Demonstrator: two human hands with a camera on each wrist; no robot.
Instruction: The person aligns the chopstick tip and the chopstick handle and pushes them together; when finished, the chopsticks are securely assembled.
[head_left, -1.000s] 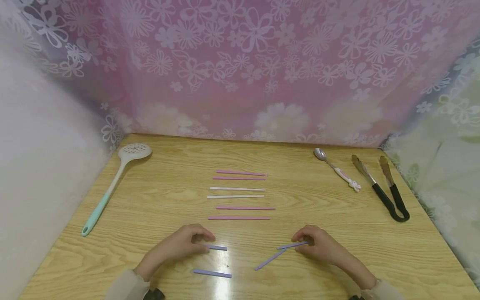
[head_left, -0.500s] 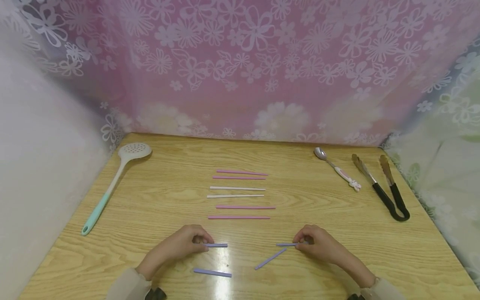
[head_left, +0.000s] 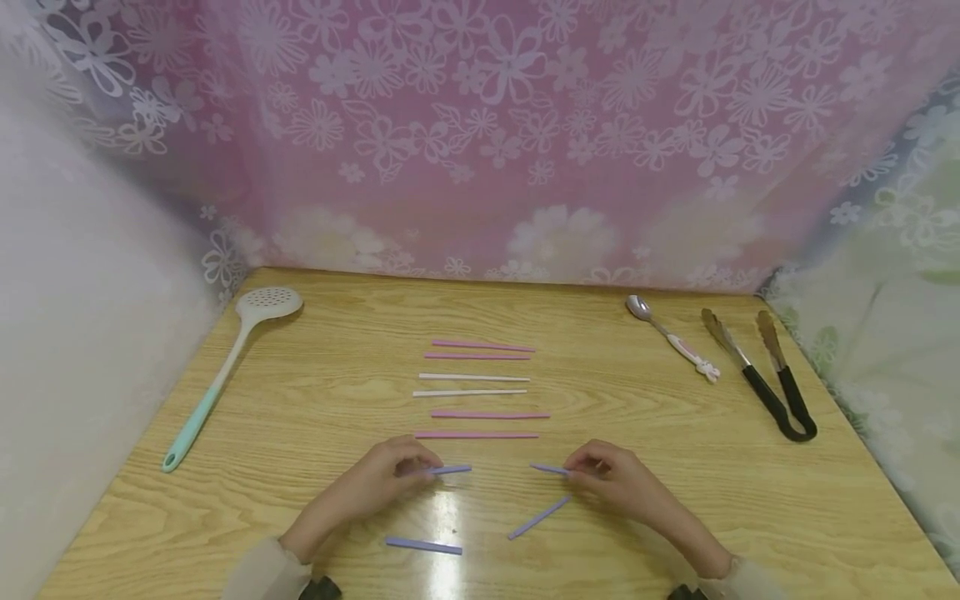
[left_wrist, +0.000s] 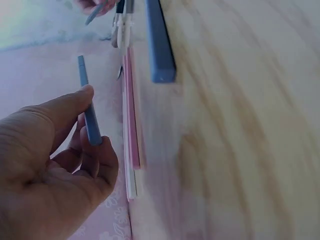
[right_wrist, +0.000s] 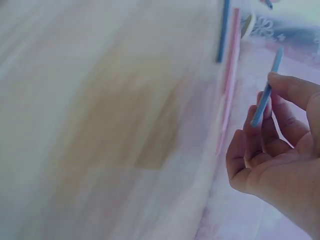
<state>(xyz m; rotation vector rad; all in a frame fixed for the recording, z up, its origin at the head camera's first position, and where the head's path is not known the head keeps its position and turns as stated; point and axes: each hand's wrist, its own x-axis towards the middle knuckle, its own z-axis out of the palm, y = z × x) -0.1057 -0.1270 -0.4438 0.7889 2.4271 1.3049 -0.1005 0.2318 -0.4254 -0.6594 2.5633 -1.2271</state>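
Observation:
Between thumb and fingers, my left hand (head_left: 386, 475) pinches a short purple chopstick piece (head_left: 453, 470), bluish in the left wrist view (left_wrist: 90, 112). Opposite it, my right hand (head_left: 615, 477) pinches another short chopstick piece (head_left: 549, 468), which narrows towards one end in the right wrist view (right_wrist: 268, 90). The two held pieces point at each other, with a gap between them. On the table nearer the body lie a thicker purple chopstick piece (head_left: 423, 546) at left and a thinner slanted one (head_left: 538, 518) at right.
Beyond the hands, pink chopsticks (head_left: 477, 435) and white chopsticks (head_left: 472, 392) lie in parallel rows on the wooden table (head_left: 337, 333). A slotted turner (head_left: 243, 342) lies far left. A spoon (head_left: 671, 337) and black-handled tongs (head_left: 765, 392) lie at right. Floral cloth (head_left: 480, 150) hangs behind.
Both hands have moved inward and slightly away from the body with their chopstick pieces, narrowing the gap between them. The chopstick pieces and utensils on the table have stayed put.

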